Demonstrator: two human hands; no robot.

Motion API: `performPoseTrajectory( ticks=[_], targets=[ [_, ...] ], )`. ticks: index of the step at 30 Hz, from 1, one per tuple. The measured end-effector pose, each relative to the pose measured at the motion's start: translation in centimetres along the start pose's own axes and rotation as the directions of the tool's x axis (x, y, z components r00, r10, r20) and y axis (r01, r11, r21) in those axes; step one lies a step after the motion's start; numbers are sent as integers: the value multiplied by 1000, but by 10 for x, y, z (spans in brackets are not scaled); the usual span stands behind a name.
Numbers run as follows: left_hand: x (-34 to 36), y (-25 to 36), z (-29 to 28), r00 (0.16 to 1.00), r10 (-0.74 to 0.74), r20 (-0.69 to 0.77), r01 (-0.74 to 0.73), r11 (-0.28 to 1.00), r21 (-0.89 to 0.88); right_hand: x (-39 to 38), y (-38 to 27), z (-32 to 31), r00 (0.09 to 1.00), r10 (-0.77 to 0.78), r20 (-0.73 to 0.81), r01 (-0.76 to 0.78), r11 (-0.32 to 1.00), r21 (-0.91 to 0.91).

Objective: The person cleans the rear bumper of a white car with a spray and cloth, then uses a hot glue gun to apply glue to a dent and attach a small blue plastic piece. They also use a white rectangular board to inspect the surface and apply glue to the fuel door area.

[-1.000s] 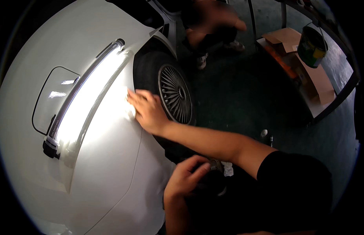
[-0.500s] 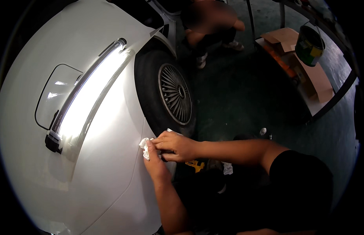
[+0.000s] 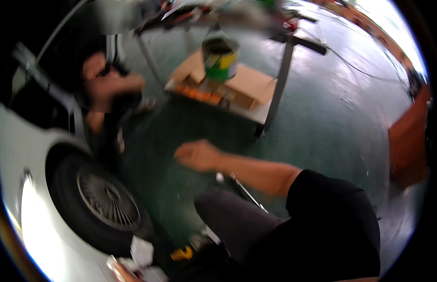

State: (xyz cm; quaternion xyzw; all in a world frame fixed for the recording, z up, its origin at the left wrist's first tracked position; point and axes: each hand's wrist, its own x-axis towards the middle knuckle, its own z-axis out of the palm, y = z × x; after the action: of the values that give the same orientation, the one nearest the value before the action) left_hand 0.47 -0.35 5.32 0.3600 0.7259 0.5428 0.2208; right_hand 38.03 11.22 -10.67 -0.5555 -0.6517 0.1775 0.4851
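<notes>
A: How's the grip?
B: The left hand (image 3: 127,273) is clamped on a crumpled white tissue (image 3: 116,263) at the lower edge of view, near the tyre (image 3: 63,185); the right hand (image 3: 198,155) hovers well apart above the green floor (image 3: 157,176), too blurred to tell whether it holds anything.
A: Handling tip?
B: I'd lift loose folds clear of the tyre; a flatter pad should meet the white fender (image 3: 25,136) evenly.
</notes>
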Motion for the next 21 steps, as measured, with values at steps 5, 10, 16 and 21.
performPoseTrajectory(
  ticks=[5, 10, 16, 21],
  targets=[
    [18, -36, -5, 983, 60, 175, -48, 996, -75, -65, 143, -67, 892, 452, -19, -444, 867, -225],
    [5, -35, -17, 984, 91, 153, -89, 996, -22, -171, 222, 47, 772, 571, 280, -428, 792, -436],
    [4, -47, -34, 981, -39, 188, 9, 988, 156, -138, 209, 114, 558, 793, 243, -725, 609, -321],
    [-8, -39, -7, 756, -171, 632, -220, 843, 491, -6, 86, 156, 887, 361, 289, -421, 889, 180]
  ],
)
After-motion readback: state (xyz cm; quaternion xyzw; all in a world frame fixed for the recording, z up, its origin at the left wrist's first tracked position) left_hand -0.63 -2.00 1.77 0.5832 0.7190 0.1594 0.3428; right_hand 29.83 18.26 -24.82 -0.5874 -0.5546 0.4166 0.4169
